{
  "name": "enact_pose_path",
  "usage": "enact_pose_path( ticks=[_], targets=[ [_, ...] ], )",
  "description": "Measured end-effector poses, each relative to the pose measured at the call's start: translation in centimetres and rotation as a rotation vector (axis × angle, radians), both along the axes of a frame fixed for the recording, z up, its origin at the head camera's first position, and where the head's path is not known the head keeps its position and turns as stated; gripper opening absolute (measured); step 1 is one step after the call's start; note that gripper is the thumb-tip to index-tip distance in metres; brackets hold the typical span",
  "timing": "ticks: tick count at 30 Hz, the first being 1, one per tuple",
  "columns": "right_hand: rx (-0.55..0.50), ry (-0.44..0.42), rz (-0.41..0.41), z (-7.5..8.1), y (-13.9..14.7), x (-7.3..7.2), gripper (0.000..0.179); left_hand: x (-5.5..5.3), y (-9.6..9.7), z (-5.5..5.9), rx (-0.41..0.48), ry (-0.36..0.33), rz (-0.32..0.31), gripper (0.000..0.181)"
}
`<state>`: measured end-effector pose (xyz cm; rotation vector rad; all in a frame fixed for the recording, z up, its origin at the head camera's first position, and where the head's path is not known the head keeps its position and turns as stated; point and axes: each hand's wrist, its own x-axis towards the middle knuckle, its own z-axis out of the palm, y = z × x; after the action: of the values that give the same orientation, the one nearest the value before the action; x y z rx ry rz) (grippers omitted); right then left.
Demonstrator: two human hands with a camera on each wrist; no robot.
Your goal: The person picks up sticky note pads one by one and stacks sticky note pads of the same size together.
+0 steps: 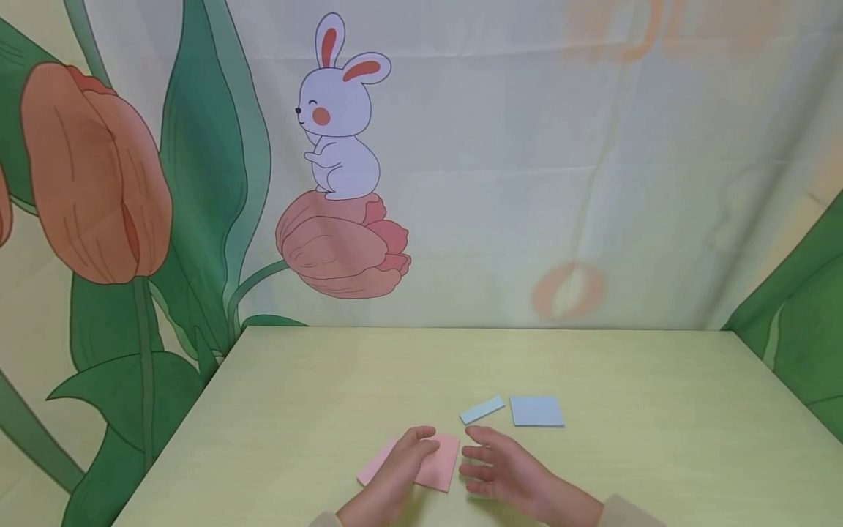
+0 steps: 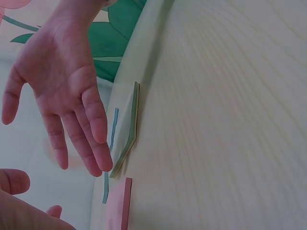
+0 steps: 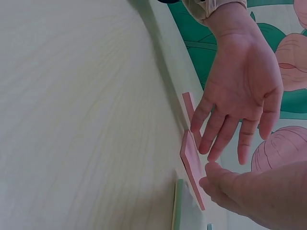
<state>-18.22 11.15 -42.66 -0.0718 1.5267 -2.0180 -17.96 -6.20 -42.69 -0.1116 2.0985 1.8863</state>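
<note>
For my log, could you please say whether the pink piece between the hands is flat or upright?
Flat: the pink piece shows its broad face upward on the table.

Left fingers (image 1: 419, 432) and right fingers (image 1: 479, 471) relaxed, apart

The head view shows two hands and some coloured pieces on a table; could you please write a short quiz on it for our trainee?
1. Multiple choice: what colour is the strip beside the wide blue piece? A) pink B) blue C) yellow
2. True or false: the right hand is gripping the wide blue piece.
3. Short answer: name a piece that the left hand partly hides in the head view.

Key: 1. B; 2. false; 3. the wide pink piece.
</note>
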Motion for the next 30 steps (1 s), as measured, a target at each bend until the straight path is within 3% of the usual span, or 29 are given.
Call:
enact_pose_path(
  ticks=[18,30],
  targets=[
    [-0.015,-0.009,0.016,-1.1,-1.2,-0.5,0.088,-0.3,-0.5,-0.4,0.055,-0.038,-0.043,0.049],
    [0.000,-0.032,-0.002,-1.1,-1.5,-0.5,0.088,-0.2,-0.2,-0.4,0.081,-0.054,-0.013,0.049]
  ],
)
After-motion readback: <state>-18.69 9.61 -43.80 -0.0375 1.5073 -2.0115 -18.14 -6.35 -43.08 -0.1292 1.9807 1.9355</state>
